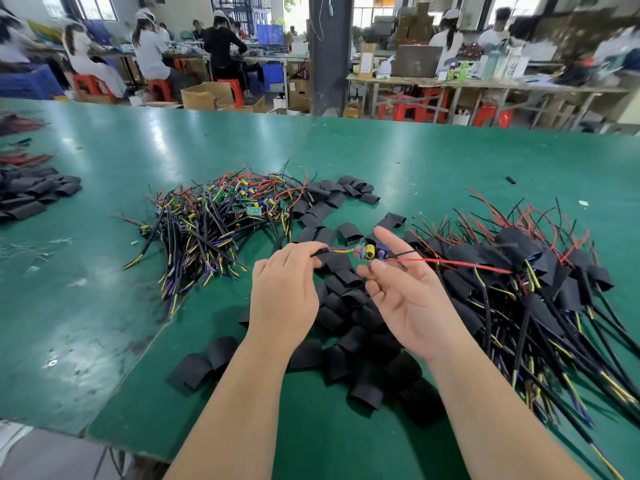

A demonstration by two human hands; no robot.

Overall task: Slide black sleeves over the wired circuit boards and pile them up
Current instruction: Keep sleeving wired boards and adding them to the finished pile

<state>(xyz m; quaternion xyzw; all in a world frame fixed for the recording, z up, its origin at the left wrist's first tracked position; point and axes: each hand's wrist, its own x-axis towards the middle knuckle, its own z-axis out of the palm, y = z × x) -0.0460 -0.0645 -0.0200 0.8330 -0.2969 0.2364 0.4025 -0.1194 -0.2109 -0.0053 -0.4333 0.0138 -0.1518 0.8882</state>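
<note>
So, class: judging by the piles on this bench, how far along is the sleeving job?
Done: the sleeved pile on the right is large. In hand: one bare board held by its wires between the left hand and right hand, no sleeve on yet. Left: a similar heap of bare boards and loose sleeves.

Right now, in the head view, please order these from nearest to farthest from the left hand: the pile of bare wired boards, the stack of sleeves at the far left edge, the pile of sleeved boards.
From the left hand:
1. Pile of bare wired boards, just beyond it, to the left.
2. Pile of sleeved boards, on the right, past the right hand.
3. Stack of sleeves, far left table edge.
</note>
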